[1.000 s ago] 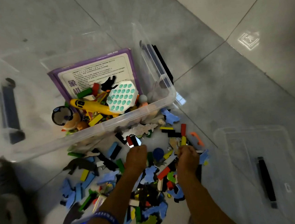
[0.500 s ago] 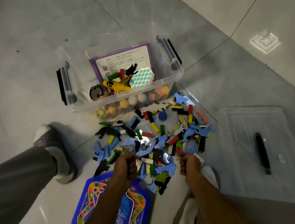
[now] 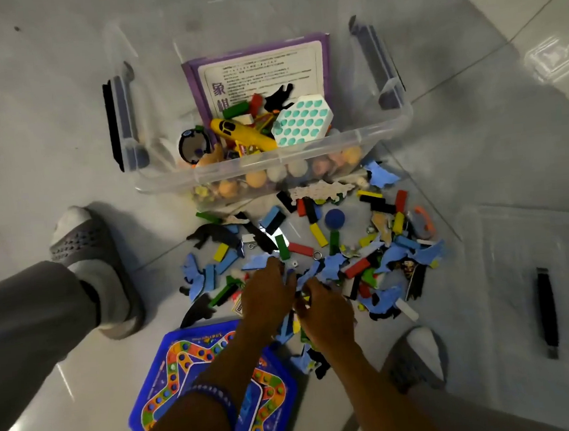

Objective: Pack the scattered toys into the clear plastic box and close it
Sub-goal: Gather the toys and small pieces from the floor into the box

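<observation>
The clear plastic box point(image 3: 385, 127) stands open on the floor ahead. It holds a purple game board, a yellow toy plane point(image 3: 245, 134), a teal-dotted white pad point(image 3: 302, 119) and coloured balls. In front of it lies a scattered pile of toy pieces point(image 3: 357, 240): blue and black foam shapes, coloured blocks, a blue ball point(image 3: 334, 218). Both hands meet over the near side of the pile. My left hand point(image 3: 266, 297) lies palm down on the pieces with its fingers stretched out. My right hand point(image 3: 327, 309) is curled beside it; whatever is under its fingers is hidden.
The clear lid point(image 3: 536, 282) with a black handle lies flat on the floor at the right. A blue star-shaped game board point(image 3: 193, 371) lies under my forearms. My feet in grey slippers stand at the left point(image 3: 87, 253) and lower right point(image 3: 416, 358). Grey floor tiles surround everything.
My hands, apart and clenched half a second ago, have come together over the near part of the pile. The camera has pulled back from the box over the last second.
</observation>
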`<action>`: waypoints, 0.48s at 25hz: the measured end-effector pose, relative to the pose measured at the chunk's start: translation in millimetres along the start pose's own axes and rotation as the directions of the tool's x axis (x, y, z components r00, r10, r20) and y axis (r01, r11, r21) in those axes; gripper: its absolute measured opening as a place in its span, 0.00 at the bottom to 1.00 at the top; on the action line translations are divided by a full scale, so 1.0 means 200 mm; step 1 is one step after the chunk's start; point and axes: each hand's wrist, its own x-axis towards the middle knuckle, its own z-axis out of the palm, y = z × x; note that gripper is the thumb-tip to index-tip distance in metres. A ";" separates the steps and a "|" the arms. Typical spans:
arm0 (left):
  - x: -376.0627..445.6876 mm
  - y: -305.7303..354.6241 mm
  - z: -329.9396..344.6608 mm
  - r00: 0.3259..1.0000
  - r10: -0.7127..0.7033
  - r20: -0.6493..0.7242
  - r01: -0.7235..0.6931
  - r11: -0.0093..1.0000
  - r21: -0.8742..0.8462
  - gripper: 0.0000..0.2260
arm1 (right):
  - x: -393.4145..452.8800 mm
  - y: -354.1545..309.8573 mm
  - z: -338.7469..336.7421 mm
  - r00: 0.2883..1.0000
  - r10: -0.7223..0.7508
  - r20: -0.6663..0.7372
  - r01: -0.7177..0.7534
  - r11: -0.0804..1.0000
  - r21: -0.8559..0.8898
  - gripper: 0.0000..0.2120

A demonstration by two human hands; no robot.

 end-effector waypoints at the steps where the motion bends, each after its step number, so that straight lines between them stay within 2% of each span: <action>1: 0.04 0.00 0.02 0.999 0.033 0.022 -0.035 0.997 0.075 0.12 | -0.01 0.01 0.02 1.000 0.008 0.004 -0.008 0.999 -0.050 0.12; 4: 0.11 -0.02 0.05 0.991 0.118 0.060 -0.131 0.941 0.314 0.15 | -0.01 -0.01 0.04 0.998 0.070 -0.009 -0.070 0.991 -0.116 0.15; 7: 0.11 0.01 0.07 0.988 0.103 0.117 -0.133 0.949 0.285 0.14 | 0.01 -0.02 0.03 0.997 -0.028 -0.075 0.009 0.973 -0.232 0.14; 10: 0.10 -0.01 0.07 0.963 0.186 0.194 -0.252 0.875 0.413 0.15 | 0.05 -0.01 0.01 0.990 0.101 0.103 -0.067 0.954 -0.291 0.18; 11: 0.11 -0.02 0.05 0.954 0.217 0.206 -0.284 0.874 0.395 0.14 | 0.07 -0.01 0.02 0.983 0.154 0.096 -0.124 0.957 -0.264 0.19; 12: 0.12 -0.02 0.03 0.954 0.210 0.213 -0.269 0.914 0.305 0.12 | 0.07 -0.01 0.03 0.976 0.204 0.071 -0.184 0.957 -0.226 0.20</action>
